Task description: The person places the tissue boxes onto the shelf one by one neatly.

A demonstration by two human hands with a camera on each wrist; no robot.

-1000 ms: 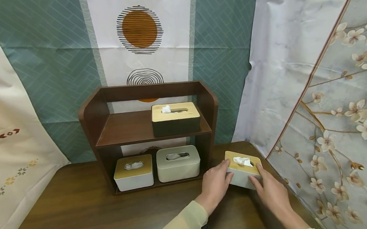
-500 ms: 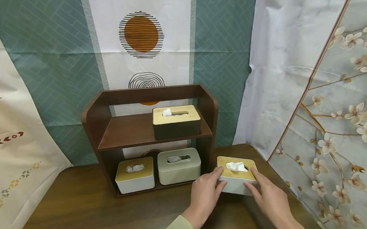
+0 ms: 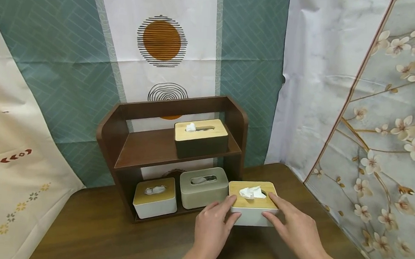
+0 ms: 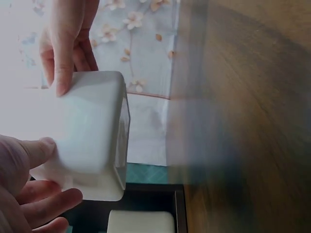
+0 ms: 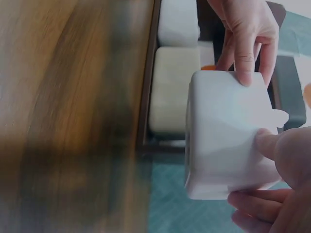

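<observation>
Between my two hands is a white tissue box (image 3: 253, 217) with a light wooden lid and a white tissue poking out of its slot. My left hand (image 3: 210, 231) grips its left end, thumb on the front wall. On the right end, my right hand (image 3: 295, 228) holds it the same way. Both wrist views show the box's white wall (image 4: 90, 131) raised off the table. The box is just right of and in front of a dark brown two-tier shelf (image 3: 147, 142), and overlaps its lower right corner in the head view.
On the upper tier sits a black tissue box (image 3: 201, 145) with a wooden lid, toward the right. The lower tier holds a white wood-lidded tissue box (image 3: 155, 209) at left and a grey-beige one (image 3: 204, 195) at right. Patterned cloths hang behind the wooden table (image 3: 117, 238).
Both hands have carried the white tissue box leftward and nearer to me, toward the shelf's right side. The boxes on the shelf have stayed put; the head view has tilted slightly.
</observation>
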